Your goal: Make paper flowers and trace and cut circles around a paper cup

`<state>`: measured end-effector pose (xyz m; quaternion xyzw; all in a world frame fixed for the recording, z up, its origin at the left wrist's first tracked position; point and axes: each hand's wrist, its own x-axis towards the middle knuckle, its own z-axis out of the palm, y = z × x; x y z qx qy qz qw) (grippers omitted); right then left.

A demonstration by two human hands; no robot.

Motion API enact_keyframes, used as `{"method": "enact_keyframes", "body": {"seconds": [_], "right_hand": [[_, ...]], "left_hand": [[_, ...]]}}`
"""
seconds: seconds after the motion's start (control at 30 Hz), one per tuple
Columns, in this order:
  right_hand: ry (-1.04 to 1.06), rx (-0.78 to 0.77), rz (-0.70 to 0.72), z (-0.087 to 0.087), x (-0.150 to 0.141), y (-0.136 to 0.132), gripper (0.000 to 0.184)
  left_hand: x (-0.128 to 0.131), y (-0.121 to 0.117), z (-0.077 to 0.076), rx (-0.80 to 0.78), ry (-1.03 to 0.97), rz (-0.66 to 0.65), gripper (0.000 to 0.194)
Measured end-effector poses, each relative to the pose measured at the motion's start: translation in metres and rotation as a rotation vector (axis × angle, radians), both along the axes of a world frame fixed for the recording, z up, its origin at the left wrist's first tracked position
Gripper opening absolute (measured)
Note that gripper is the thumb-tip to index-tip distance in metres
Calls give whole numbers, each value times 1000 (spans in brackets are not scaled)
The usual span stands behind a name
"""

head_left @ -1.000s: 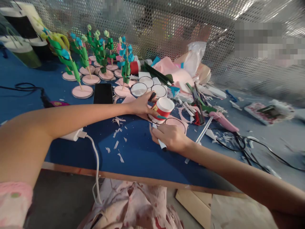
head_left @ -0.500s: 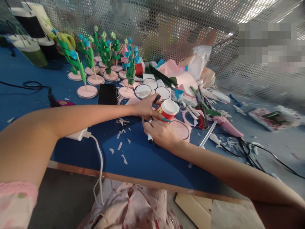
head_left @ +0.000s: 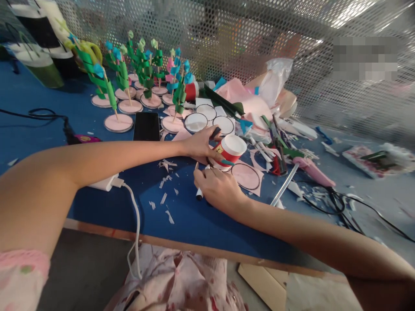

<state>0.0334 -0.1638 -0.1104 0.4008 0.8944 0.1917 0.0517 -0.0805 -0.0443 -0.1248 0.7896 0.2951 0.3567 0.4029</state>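
My left hand is closed round the side of a red paper cup, a long teal nail lying along it. The cup's round white end faces up. A small black piece, perhaps a pen cap, sticks out between the same hand's fingers. Just in front of the cup, my right hand grips a white marker, its black end pointing down toward me. Its tip is hidden by the fingers. Beside the cup, a pink paper sheet bears a drawn black circle.
White paper pieces with black circles lie behind the cup. Several pink discs hold upright sticks with green spirals. A phone is left of them. To the right are a pink glue gun, scraps and cords.
My right hand has drawn back slightly toward me with the marker, leaving more of the cup and the drawn circle showing. My left hand stays on the cup.
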Motion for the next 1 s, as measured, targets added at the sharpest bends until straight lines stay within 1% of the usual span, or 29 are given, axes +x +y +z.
{"method": "enact_keyframes", "body": {"seconds": [0.1, 0.2, 0.27, 0.33, 0.4, 0.53, 0.57, 0.6, 0.63, 0.67, 0.7, 0.77, 0.83, 0.9, 1.0], "right_hand": [[68, 89, 103, -3, 16, -2, 20], [228, 172, 304, -1, 37, 1, 30], [347, 128, 443, 5, 53, 4, 34], [517, 120, 500, 16, 68, 6, 34], [722, 173, 447, 28, 81, 7, 31], [1304, 264, 162, 51, 96, 16, 25], [1402, 283, 109, 54, 98, 20, 23], [1456, 289, 74, 57, 99, 24, 19], [1461, 287, 65, 58, 100, 28, 15], [1419, 261, 81, 57, 100, 32, 9], [1340, 228, 129, 55, 100, 35, 4], [1159, 152, 266, 48, 98, 39, 12], [1014, 83, 356, 39, 95, 40, 18], [955, 45, 373, 32, 92, 40, 20], [940, 30, 333, 27, 89, 39, 21]], "left_hand": [[1, 0, 0, -15, -39, -18, 63], [2, -2, 0, -31, -57, -20, 66], [1, -4, 1, -41, -65, -21, 65], [1, -5, 2, -55, -69, -24, 63], [0, -6, 3, -67, -63, -29, 62], [-1, -8, 6, -85, -54, -46, 62], [-1, -8, 7, -84, -52, -45, 62], [-1, -8, 7, -81, -51, -40, 62], [-1, -8, 7, -77, -47, -34, 61], [-1, -8, 7, -73, -41, -28, 61], [-1, -8, 7, -72, -35, -22, 60], [0, -9, 7, -75, -33, -17, 61], [0, -8, 6, -78, -35, -16, 61], [0, -8, 6, -79, -38, -13, 61], [0, -7, 6, -78, -21, -2, 63]]}}
